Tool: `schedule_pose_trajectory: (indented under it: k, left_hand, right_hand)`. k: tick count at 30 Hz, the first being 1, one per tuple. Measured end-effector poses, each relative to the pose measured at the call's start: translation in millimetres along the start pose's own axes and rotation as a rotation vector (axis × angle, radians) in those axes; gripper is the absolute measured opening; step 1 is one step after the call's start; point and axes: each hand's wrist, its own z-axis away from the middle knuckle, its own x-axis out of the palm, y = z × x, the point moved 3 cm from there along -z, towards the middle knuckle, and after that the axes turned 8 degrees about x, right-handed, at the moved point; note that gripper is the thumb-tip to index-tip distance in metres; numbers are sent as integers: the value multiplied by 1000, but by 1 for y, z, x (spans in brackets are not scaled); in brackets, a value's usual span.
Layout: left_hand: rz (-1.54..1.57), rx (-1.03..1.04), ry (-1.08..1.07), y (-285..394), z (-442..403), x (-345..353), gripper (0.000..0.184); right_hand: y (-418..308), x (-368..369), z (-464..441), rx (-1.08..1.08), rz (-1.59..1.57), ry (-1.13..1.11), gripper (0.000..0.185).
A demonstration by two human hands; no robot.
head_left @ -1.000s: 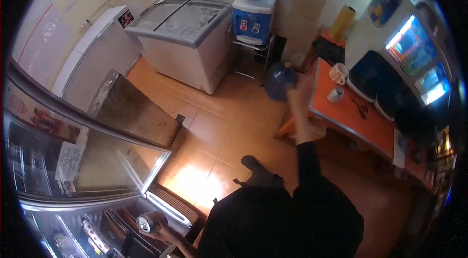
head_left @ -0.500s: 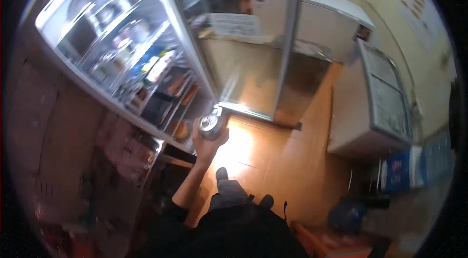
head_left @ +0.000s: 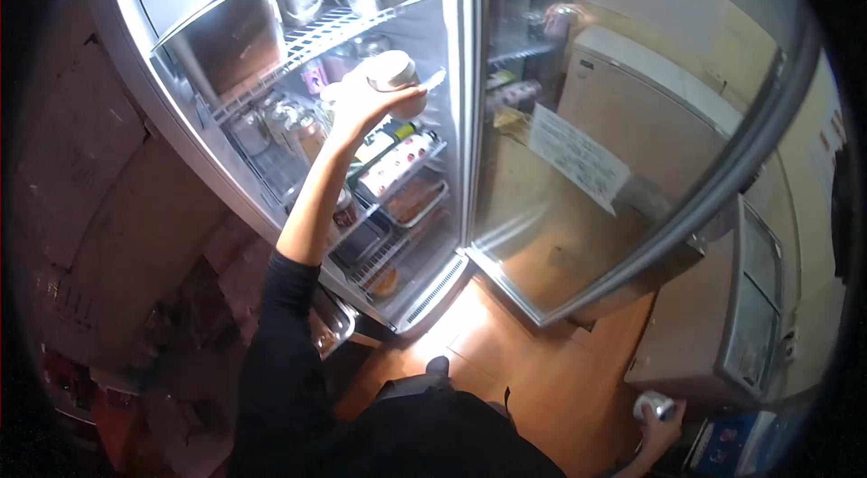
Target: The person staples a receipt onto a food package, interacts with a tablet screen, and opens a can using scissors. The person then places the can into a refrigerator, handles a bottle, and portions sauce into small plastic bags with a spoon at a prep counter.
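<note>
My left hand (head_left: pixel 366 107) is raised into the open lit fridge (head_left: pixel 456 162), its fingers wrapped round a white-topped container (head_left: pixel 392 70). The container is pale and round, and glare hides its details. Around it, on the wire shelves (head_left: pixel 334 31), are jars (head_left: pixel 298 130), a white carton with red spots (head_left: pixel 397 164) and a metal tray (head_left: pixel 420 198). At the lower right, my right hand (head_left: pixel 664 433) is closed round a silver-and-white can (head_left: pixel 654 407), held low and away from the fridge.
The fridge's glass door (head_left: pixel 551 243) stands swung open to the right, with a paper sheet (head_left: pixel 578 157) on it. Beyond are a white chest freezer (head_left: pixel 632 85) and a glass-topped freezer (head_left: pixel 695 315). A blue-and-white box (head_left: pixel 731 442) sits at lower right.
My left hand has risen from low by the doorway into the fridge and now grips a white-topped container instead of a can. My right hand has come into view holding a can.
</note>
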Motion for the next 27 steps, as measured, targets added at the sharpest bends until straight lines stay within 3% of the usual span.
schedule_pose_trajectory:
  k: [1,2,5,6,8,9,10,11,13,15,18,20,22,23,24,26,27]
  left_hand:
    - [-36,-37,-89,-14,-19,-2,61]
    - [-4,62,-35,-37,-34,0,62]
    - [-177,24,-57,-64,-58,-6,61]
    - [-212,24,-56,-80,-63,-7,59]
    - [-364,57,-79,-88,-69,-15,54]
    - [-477,93,-104,-84,-73,-19,51]
    - [-462,56,-41,-102,-80,-20,48]
    - [-230,68,65,-122,-78,-20,45]
    - [-309,-23,24,-139,-95,-29,47]
    - [-380,-110,-20,-142,-95,-34,49]
    - [-759,-256,-134,-103,-98,-43,51]
    - [-906,-316,-220,-132,-117,-42,51]
    - [-865,-562,-168,-148,-116,-49,74]
    - [-773,-584,-221,-155,-117,-51,86]
    - [-777,-595,-213,-160,-116,-50,86]
    - [-973,-539,-185,-167,-119,-44,59]
    - [-1000,-551,-163,-176,-120,-41,58]
  right_hand:
    - [-45,21,11,-112,-23,-41,63]
    - [-90,41,22,-224,-49,-86,65]
    - [-191,92,52,-482,-1,-247,56]
    - [-224,100,65,-498,0,-263,56]
    - [-287,117,91,-775,78,-427,52]
    - [-307,129,92,-809,77,-448,52]
    - [-324,142,95,-884,51,-519,52]
    - [-340,153,98,-955,28,-593,52]
    - [-374,165,108,-1033,62,-659,52]
    - [-403,176,114,-1131,63,-728,52]
    - [-436,187,119,-1204,36,-780,51]
    - [-450,195,121,-1275,42,-775,51]
    - [-456,202,122,-1241,38,-768,51]
    - [-456,207,122,-1224,68,-761,51]
    - [-457,210,123,-1235,70,-769,51]
    - [-456,217,124,-1225,77,-830,50]
    - [-454,222,125,-1230,87,-833,51]
